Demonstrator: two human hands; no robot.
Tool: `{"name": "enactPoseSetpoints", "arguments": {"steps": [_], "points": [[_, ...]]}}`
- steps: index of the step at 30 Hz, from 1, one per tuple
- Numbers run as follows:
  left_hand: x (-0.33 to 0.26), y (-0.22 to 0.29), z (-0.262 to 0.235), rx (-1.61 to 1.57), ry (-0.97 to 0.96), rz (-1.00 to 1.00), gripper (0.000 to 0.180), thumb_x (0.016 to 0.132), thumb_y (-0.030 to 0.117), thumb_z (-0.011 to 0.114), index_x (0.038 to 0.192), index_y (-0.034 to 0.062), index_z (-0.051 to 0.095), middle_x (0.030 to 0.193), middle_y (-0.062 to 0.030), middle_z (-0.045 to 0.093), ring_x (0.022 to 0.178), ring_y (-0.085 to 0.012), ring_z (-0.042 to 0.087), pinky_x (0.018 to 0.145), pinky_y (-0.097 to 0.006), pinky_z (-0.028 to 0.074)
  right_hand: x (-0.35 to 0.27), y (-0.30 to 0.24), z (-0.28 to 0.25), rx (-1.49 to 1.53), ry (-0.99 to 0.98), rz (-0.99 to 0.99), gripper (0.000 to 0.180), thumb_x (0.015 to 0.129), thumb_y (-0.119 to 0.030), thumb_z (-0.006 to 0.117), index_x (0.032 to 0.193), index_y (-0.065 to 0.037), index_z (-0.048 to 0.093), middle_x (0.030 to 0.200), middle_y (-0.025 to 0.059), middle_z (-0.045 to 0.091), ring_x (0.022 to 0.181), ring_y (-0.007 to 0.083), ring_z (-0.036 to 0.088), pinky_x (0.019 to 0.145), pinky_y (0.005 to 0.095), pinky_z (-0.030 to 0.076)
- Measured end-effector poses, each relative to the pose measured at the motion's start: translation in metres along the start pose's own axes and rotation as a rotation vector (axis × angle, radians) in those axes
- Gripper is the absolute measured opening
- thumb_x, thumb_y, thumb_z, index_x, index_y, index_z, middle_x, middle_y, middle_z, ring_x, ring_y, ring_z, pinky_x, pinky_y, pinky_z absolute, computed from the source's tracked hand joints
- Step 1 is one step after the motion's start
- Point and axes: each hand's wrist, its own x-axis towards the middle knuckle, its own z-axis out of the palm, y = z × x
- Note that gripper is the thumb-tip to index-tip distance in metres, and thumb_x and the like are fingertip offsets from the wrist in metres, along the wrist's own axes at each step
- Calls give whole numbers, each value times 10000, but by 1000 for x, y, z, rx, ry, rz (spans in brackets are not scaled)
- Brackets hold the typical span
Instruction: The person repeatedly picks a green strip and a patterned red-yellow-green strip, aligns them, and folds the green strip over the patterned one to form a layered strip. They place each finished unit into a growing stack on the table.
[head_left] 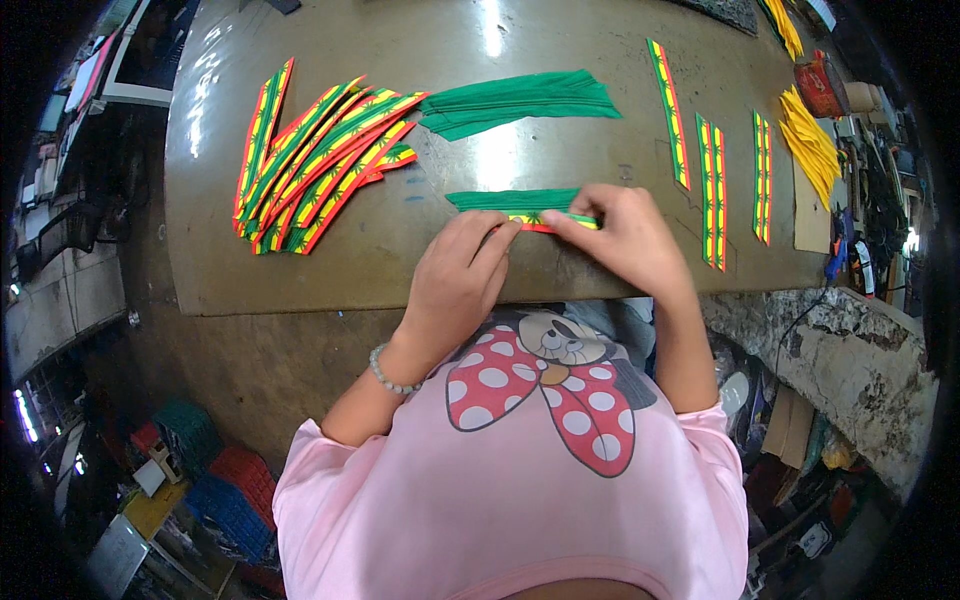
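At the table's near edge, a narrow red, yellow and green patterned strip (530, 224) lies between my hands. The fingers of my left hand (458, 268) are together and press its left end. My right hand (632, 238) pinches the right end between thumb and fingers. Just beyond that strip lies a plain green strip (510, 199), its right end hidden by my right hand. Farther back a stack of green strips (520, 103) is fanned out. To the left sits a loose pile of patterned strips (325, 165).
Separate patterned strips (711, 190) lie on the right of the brown table (330, 285). Yellow strips (808, 145) rest at its right edge on cardboard (811, 215), near a red container (820, 85). Blue and red crates (230, 505) stand on the floor at lower left.
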Motion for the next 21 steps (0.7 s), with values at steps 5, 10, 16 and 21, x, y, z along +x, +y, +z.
{"name": "enactPoseSetpoints", "arguments": {"steps": [5, 10, 16, 21], "points": [[-2, -5, 0, 72, -36, 32, 360, 885, 65, 665, 1245, 54, 641, 1089, -107, 594, 1003, -297, 584, 875, -403, 496, -3, 19, -12, 140, -13, 18, 348, 891, -316, 724, 808, 19, 674, 682, 161, 629, 600, 270, 603, 589, 389, 461], [-3, -5, 2, 185, -51, 46, 397, 920, 178, 664, 1306, 95, 625, 1087, -84, 576, 1003, -258, 565, 844, -379, 501, -4, 23, -5, 117, 27, 8, 339, 896, -316, 713, 814, 11, 671, 699, 177, 631, 602, 294, 596, 586, 393, 454], [-5, 1, 7, 303, -42, 52, 410, 932, 249, 656, 1323, 130, 626, 1059, -68, 560, 954, -229, 544, 812, -348, 493, -4, 19, -6, 48, 29, 14, 307, 916, -248, 720, 825, 38, 652, 684, 115, 634, 614, 122, 534, 579, 316, 439], [-4, 6, 6, 309, -57, 14, 404, 942, 245, 646, 1332, 140, 629, 1019, -79, 555, 934, -248, 531, 820, -361, 477, -4, 15, -5, 7, 58, 7, 335, 911, -284, 707, 813, 32, 655, 680, 164, 630, 611, 226, 571, 579, 376, 446]]}}
